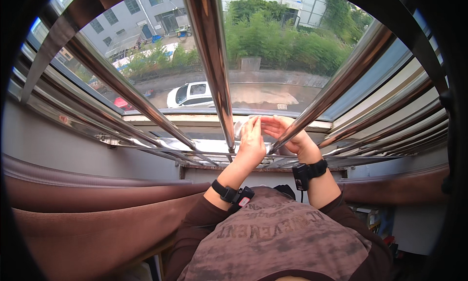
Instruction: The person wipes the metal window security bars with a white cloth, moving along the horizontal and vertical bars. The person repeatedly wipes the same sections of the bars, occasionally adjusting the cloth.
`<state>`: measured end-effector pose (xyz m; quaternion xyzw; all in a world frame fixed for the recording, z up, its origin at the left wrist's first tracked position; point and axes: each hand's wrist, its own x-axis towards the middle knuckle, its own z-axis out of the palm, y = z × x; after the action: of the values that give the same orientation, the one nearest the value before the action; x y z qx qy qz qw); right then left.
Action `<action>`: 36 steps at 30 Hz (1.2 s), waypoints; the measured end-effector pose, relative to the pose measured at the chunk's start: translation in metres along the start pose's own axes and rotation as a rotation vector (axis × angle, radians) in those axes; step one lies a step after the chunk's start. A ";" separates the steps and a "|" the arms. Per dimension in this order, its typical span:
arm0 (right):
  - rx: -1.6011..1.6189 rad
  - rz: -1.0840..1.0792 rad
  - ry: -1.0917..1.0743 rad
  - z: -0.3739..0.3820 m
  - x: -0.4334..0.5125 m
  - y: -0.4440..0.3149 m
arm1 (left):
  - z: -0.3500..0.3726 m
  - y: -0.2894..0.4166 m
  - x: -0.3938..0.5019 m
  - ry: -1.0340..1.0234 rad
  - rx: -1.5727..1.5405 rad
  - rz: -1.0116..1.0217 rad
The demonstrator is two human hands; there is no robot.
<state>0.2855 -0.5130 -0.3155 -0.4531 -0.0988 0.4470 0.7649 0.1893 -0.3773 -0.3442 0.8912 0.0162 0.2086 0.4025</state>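
Both my hands reach past the shiny metal window bars. My left hand (253,140) is just right of the middle bar (211,57), with its fingers bent and close together. A whitish, translucent piece of material (238,127) shows beside its fingers; I cannot tell whether they grip it. Around the far side of the right-hand bar (336,76) goes my right hand (277,126), its palm turned towards the left hand and bare where it shows. The fingertips of the two hands meet or overlap above the window frame (314,126).
More metal bars (384,109) flank me, joined low down by a crossbar (329,157). Brown curtains (109,222) hang at both sides. A dark band (51,43) crosses the upper left. Outside, far below, are a white car (192,95) and green bushes (270,39).
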 end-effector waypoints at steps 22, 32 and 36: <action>-0.034 0.128 -0.259 0.022 0.042 0.002 | -0.090 -0.061 0.017 -0.127 -0.455 -0.001; -0.016 -0.258 0.215 0.020 -0.030 0.004 | -0.098 -0.059 0.037 -0.314 0.250 0.657; -0.079 -0.461 0.307 0.021 -0.063 0.017 | -0.097 -0.048 0.040 -0.386 0.392 0.680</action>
<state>0.2273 -0.5465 -0.3004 -0.5107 -0.0994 0.1832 0.8341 0.1952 -0.2684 -0.3079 0.9281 -0.3143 0.1520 0.1297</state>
